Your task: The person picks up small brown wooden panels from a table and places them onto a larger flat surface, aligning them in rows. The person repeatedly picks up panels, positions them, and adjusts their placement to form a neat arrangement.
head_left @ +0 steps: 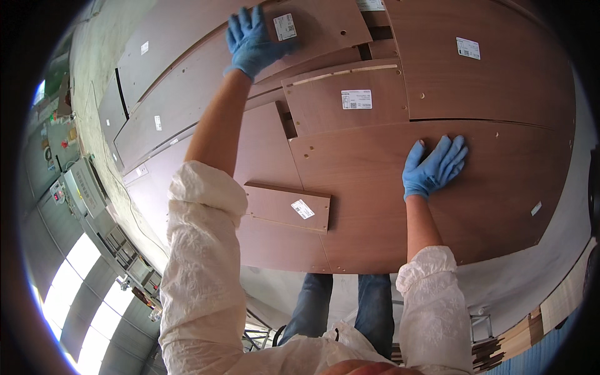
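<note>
My left hand (253,45), in a blue glove, reaches to the far side with its fingers spread over a brown wood panel (319,31) bearing a white label. On the large brown panel (362,169) nearest me rests my right hand (435,167), gloved too, flat with its fingers stretched; its thumb tip looks bare. Between the arms, a small labelled board (281,206) lies on top of the near panels. Beyond it is a mid-sized panel (347,94) with a pale strip along its far edge. Neither hand grips anything.
Further brown panels cover the surface, including a big one (481,62) at the far right and long ones (169,87) at the left. Dark gaps show between some of them. A machine with a control box (84,187) stands at left. Stacked boards (519,337) lie at lower right.
</note>
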Demonstrator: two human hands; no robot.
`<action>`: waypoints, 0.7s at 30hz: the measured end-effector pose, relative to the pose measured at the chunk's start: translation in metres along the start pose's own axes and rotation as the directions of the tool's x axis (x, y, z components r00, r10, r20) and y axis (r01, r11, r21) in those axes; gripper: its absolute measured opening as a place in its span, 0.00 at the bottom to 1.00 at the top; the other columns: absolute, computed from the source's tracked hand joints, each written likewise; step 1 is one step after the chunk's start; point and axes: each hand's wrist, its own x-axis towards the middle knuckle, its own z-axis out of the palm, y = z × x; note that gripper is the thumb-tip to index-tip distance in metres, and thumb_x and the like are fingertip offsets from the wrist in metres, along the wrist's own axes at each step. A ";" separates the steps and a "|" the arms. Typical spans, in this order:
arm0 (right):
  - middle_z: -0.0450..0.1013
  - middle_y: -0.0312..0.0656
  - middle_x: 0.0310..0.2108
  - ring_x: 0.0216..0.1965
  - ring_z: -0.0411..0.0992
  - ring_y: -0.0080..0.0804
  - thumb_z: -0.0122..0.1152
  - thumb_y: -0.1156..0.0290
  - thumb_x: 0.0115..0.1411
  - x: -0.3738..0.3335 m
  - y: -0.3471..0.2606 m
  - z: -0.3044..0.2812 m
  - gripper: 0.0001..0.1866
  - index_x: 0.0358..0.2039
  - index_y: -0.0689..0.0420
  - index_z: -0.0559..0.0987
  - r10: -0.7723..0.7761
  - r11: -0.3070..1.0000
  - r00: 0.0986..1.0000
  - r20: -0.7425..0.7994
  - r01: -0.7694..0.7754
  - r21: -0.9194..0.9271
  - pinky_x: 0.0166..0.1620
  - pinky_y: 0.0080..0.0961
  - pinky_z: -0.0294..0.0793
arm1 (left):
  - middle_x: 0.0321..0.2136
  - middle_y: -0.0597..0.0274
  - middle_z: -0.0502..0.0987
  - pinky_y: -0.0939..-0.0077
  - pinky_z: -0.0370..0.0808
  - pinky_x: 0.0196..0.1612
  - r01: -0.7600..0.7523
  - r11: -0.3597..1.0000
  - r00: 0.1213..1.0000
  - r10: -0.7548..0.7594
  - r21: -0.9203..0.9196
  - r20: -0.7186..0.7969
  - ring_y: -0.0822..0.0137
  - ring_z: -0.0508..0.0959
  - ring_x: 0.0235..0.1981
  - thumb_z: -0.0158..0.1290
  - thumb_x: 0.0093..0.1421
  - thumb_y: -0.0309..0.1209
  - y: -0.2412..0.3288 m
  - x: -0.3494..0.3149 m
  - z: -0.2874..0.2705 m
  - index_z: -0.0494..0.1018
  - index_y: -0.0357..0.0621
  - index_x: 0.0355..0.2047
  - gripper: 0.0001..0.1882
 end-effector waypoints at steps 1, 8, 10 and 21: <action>0.60 0.63 0.71 0.73 0.55 0.71 0.57 0.49 0.67 0.000 0.000 0.000 0.32 0.61 0.62 0.72 -0.005 1.000 1.000 0.000 0.005 -0.010 0.71 0.66 0.52 | 0.77 0.40 0.47 0.41 0.49 0.76 -0.052 0.997 0.979 0.061 -0.053 0.194 0.33 0.45 0.77 0.74 0.35 0.68 0.003 0.010 -0.009 0.44 0.42 0.79 0.80; 0.60 0.63 0.71 0.72 0.55 0.71 0.59 0.50 0.67 -0.002 0.000 0.000 0.33 0.61 0.63 0.72 -0.004 1.000 1.000 0.003 0.004 -0.026 0.70 0.66 0.53 | 0.78 0.34 0.36 0.41 0.38 0.79 -0.290 0.955 0.808 0.213 0.057 0.550 0.32 0.35 0.79 0.74 0.32 0.71 0.044 0.037 -0.039 0.30 0.41 0.79 0.89; 0.60 0.63 0.71 0.72 0.55 0.70 0.59 0.50 0.66 -0.001 -0.001 0.000 0.33 0.61 0.63 0.72 0.003 1.000 1.000 0.011 -0.003 -0.025 0.70 0.66 0.53 | 0.78 0.31 0.36 0.39 0.38 0.78 -0.280 0.957 0.788 0.183 0.076 0.588 0.30 0.35 0.78 0.74 0.32 0.71 0.051 0.034 -0.041 0.30 0.41 0.79 0.89; 0.60 0.61 0.72 0.73 0.55 0.70 0.61 0.50 0.66 -0.003 -0.002 0.001 0.33 0.61 0.63 0.72 0.023 0.999 0.999 0.025 -0.022 -0.036 0.71 0.66 0.53 | 0.75 0.26 0.45 0.36 0.48 0.75 -0.344 0.937 0.849 0.286 0.054 0.443 0.27 0.47 0.75 0.73 0.36 0.70 0.047 0.020 -0.045 0.35 0.44 0.79 0.84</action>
